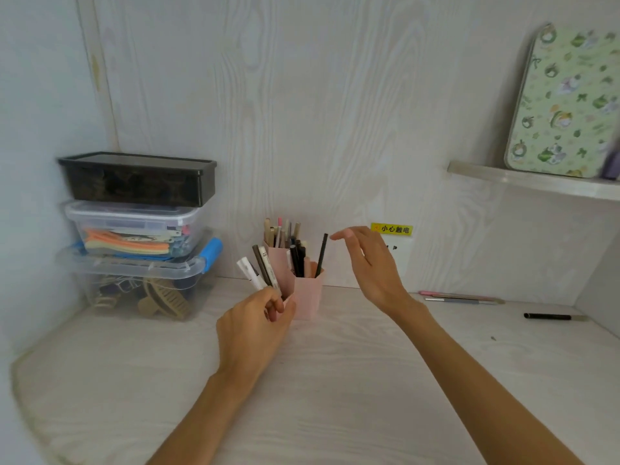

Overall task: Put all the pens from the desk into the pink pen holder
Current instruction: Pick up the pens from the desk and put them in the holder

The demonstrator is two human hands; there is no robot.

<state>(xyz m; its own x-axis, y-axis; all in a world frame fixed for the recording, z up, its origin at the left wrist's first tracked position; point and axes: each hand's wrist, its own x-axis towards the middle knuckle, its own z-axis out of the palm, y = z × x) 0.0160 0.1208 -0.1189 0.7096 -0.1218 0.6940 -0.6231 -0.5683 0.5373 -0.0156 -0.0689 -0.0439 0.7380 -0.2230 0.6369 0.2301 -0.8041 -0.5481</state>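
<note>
The pink pen holder [308, 300] stands at the back middle of the desk, with several pens upright in its compartments. A thin black pen [322, 255] leans in its front compartment. My left hand [255, 327] grips a bunch of white and dark pens [260, 271] just left of the holder. My right hand [365, 263] hovers open above and right of the holder, fingers relaxed, holding nothing. On the desk at the right lie a pink pen [449, 294], a grey pen [459, 300] and a black pen [550, 316].
Three stacked storage boxes [141, 229] fill the back left corner. A shelf [536, 181] at the upper right carries a green patterned case [567, 105]. A wall socket with a yellow warning label [392, 229] sits behind my right hand.
</note>
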